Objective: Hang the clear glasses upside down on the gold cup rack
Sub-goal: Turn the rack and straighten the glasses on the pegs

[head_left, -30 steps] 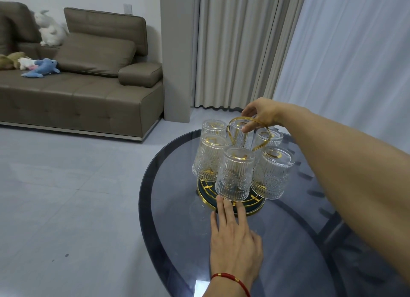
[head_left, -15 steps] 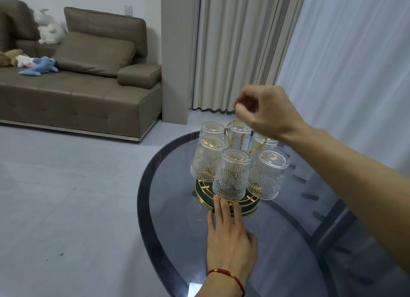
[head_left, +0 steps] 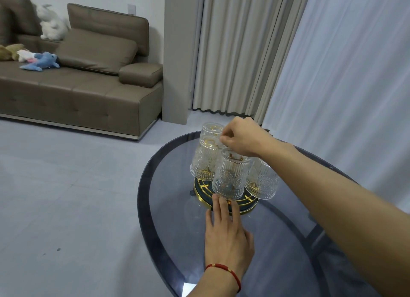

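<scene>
The gold cup rack point(head_left: 248, 204) stands on a round dark glass table point(head_left: 146, 210). Its round base has a gold rim. Several clear ribbed glasses hang on it upside down: one in front point(head_left: 230, 178), one on the left point(head_left: 204, 161), one behind point(head_left: 211, 129) and one on the right point(head_left: 263, 182). My right hand point(head_left: 243, 138) hovers low over the rack's top with its fingers curled shut, fingertips at the left glass's upturned bottom; it hides the gold handle. My left hand point(head_left: 226, 237) lies flat on the table, fingertips touching the base's front rim.
A brown sofa point(head_left: 77, 90) with plush toys point(head_left: 41, 61) stands at the far left across a grey floor. Beige curtains point(head_left: 235, 52) and a white sheer curtain point(head_left: 355, 86) hang behind the table. The table's frame shows through the glass on the right.
My right hand let go of the gold handle, rose with fingers pinched, and has now dropped back down onto the rack's top. My left hand stayed at the base.
</scene>
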